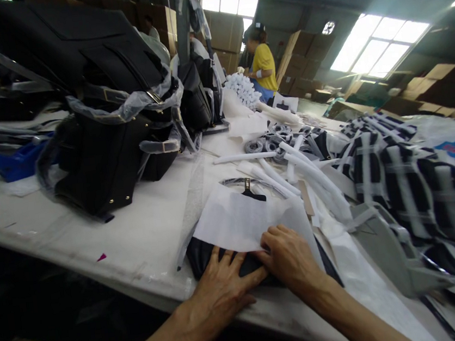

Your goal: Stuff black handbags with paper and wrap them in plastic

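Observation:
A black leather-like bag (pixel 199 257) lies at the table's front edge, with a white sheet (pixel 229 219) covering much of it. Its black tab with a gold-coloured buckle (pixel 250 190) shows beyond the sheet's far edge. My left hand (pixel 227 280) presses on the black material with its fingers spread. Beside it, my right hand (pixel 288 251) has its fingers curled over the near edge of the white sheet, which it grips. The part of the bag beneath the sheet and my hands is hidden.
Finished black bags (pixel 98 158) with plastic-wrapped straps stand at left, near a blue bin (pixel 16 159). White foam tubes (pixel 314 177) and coiled grey straps lie beyond. A grey tape dispenser (pixel 396 250) and striped black-and-white pieces (pixel 401 183) are at right. A person in yellow (pixel 264 68) stands farther back.

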### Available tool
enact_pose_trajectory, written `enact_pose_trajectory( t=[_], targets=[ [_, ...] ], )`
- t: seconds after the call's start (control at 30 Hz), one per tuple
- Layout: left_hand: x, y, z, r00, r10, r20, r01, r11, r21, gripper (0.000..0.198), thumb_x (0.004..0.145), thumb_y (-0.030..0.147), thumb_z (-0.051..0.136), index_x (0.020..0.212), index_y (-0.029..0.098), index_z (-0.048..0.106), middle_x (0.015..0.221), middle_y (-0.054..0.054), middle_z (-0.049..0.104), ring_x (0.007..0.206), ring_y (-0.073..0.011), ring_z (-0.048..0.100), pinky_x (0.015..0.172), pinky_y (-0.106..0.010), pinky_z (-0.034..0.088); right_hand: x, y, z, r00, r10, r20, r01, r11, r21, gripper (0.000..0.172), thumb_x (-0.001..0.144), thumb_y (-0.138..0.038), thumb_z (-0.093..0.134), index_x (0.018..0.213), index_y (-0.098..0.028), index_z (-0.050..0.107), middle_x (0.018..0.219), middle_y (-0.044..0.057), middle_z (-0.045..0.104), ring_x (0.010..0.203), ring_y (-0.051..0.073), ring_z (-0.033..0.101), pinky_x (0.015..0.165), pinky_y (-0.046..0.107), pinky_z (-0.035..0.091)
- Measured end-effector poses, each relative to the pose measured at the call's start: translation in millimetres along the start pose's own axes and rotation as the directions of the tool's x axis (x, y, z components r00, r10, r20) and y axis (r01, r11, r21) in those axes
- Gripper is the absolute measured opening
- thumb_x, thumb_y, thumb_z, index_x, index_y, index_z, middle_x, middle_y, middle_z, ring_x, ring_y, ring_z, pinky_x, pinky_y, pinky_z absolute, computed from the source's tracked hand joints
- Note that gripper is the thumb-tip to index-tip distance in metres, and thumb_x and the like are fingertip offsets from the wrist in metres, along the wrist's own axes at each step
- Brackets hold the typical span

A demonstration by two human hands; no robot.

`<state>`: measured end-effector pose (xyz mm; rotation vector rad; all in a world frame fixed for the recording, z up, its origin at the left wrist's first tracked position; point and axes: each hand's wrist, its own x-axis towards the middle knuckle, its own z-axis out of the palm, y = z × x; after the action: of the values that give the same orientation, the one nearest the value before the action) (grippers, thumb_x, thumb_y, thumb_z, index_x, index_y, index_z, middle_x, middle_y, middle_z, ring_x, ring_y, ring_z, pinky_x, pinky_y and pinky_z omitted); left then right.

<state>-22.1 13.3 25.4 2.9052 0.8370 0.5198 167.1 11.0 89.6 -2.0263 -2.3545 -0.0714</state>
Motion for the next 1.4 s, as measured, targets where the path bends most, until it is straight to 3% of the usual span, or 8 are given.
enact_pose_trajectory(
  t=[0.37,0.53,0.63,0.77,0.9,1.1,1.27,1.4],
  targets=[
    [0,-3,2.2,0.996,0.042,-0.077,-0.041,0.999,0.013,0.081,0.080,0.054,0.073,0.149,0.041,0.032,0.150,-0.013,0.042,0.134,-0.0355,0.042,0.108,-0.066,0.030,-2,-5,3,0.999,0.019,0.031,-0.020,1.000,0.019,0.005,0.085,-0.024,0.069,0.081,-0.021,0.068,0.087,0.004,0.068,0.089,0.025,0.061,0.076,0.035,0.042],
    [-2,-2,2.8,0.999,0.017,-0.038,-0.017,1.000,0.001,0.086,0.083,0.053,0.071,0.152,0.042,0.022,0.151,-0.013,0.041,0.137,-0.0370,0.038,0.107,-0.068,0.030,-7,10,-3,0.985,-0.172,0.018,0.171,0.984,0.053,0.016,0.092,-0.019,0.062,0.105,-0.025,0.069,0.098,0.002,0.070,0.090,0.022,0.061,0.079,0.033,0.043],
    [-3,2,0.9,1.000,-0.016,0.008,0.016,0.999,-0.032,0.090,0.082,0.048,0.073,0.153,0.044,0.018,0.147,-0.011,0.047,0.131,-0.0342,0.047,0.103,-0.059,0.041,-13,16,-2,0.954,-0.301,0.003,0.301,0.953,-0.020,0.027,0.090,-0.014,0.063,0.115,-0.024,0.065,0.114,0.004,0.070,0.093,0.023,0.061,0.079,0.035,0.045],
    [-4,5,-0.5,0.999,-0.047,0.019,0.047,0.998,-0.037,0.099,0.077,0.043,0.080,0.153,0.046,0.017,0.142,-0.010,0.052,0.125,-0.0335,0.053,0.097,-0.051,0.049,-21,17,6,0.928,-0.362,-0.084,0.358,0.932,-0.059,0.034,0.089,-0.010,0.061,0.122,-0.019,0.061,0.118,0.005,0.069,0.091,0.023,0.061,0.078,0.037,0.046],
    [-4,4,1.8,0.999,-0.043,0.019,0.043,0.999,-0.023,0.097,0.075,0.045,0.081,0.152,0.045,0.022,0.142,-0.011,0.051,0.122,-0.0351,0.055,0.094,-0.051,0.051,-28,15,15,0.898,-0.388,-0.208,0.377,0.921,-0.093,0.034,0.090,-0.006,0.054,0.122,-0.015,0.060,0.117,0.008,0.070,0.091,0.023,0.061,0.077,0.036,0.047],
    [-4,4,2.3,0.999,-0.032,0.014,0.032,0.999,-0.022,0.089,0.075,0.046,0.081,0.149,0.043,0.031,0.142,-0.011,0.051,0.124,-0.0353,0.053,0.097,-0.054,0.049,-34,12,22,0.886,-0.368,-0.282,0.359,0.929,-0.086,0.032,0.092,-0.005,0.049,0.121,-0.014,0.060,0.113,0.009,0.071,0.091,0.024,0.061,0.075,0.036,0.046],
    [-5,5,-2.8,0.999,-0.049,-0.004,0.048,0.996,-0.080,0.094,0.072,0.036,0.085,0.149,0.042,0.032,0.142,-0.008,0.053,0.120,-0.0314,0.057,0.100,-0.048,0.049,-42,14,27,0.860,-0.344,-0.377,0.368,0.930,-0.009,0.033,0.096,-0.006,0.042,0.123,-0.014,0.060,0.114,0.008,0.071,0.098,0.023,0.062,0.083,0.036,0.046],
    [-5,5,-4.8,0.999,-0.039,0.016,0.040,0.992,-0.122,0.089,0.076,0.028,0.082,0.150,0.039,0.033,0.144,-0.008,0.052,0.118,-0.0296,0.059,0.100,-0.046,0.050,-48,15,26,0.869,-0.329,-0.368,0.368,0.929,0.038,0.035,0.096,-0.006,0.041,0.124,-0.016,0.060,0.118,0.007,0.071,0.102,0.022,0.061,0.089,0.035,0.046]
  ],
)
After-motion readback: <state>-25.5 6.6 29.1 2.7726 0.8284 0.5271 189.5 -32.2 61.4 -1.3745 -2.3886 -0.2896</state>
